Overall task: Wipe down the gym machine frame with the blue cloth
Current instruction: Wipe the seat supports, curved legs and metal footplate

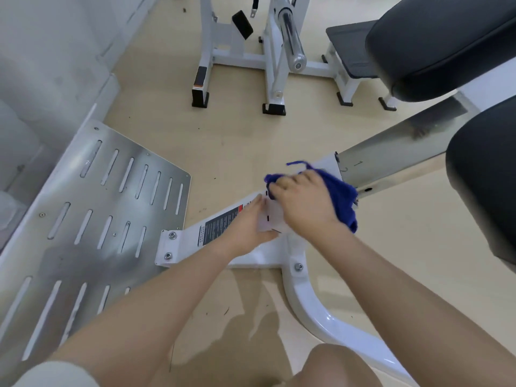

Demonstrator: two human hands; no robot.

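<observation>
Seen from above, a person leans over the low white frame [251,255] of a gym machine that lies on a beige floor [237,129]. The right hand [304,202] presses a bunched blue cloth [342,196] onto the top of the frame's sloping beam, fingers curled over the cloth and gripping it; cloth shows past the fingertips and hangs down behind the wrist. The cloth sits just below the point where the white beam meets a bare metal rail [396,146] marked with the numbers 1 and 2. The left hand [245,224] rests flat on the same beam, just beside the right hand and lower down, fingers straight and holding nothing. Its fingertips touch the edge of a black and red warning label [220,226] stuck to the beam.

At the beam's lower end, two bolts fix it to a slotted metal footplate [92,219] that fills the left side. A curved white tube [329,322] runs from the frame toward the bottom right corner. Black padded cushions [446,43] sit at the upper right. Another white machine [273,60] stands on the floor near the top edge.
</observation>
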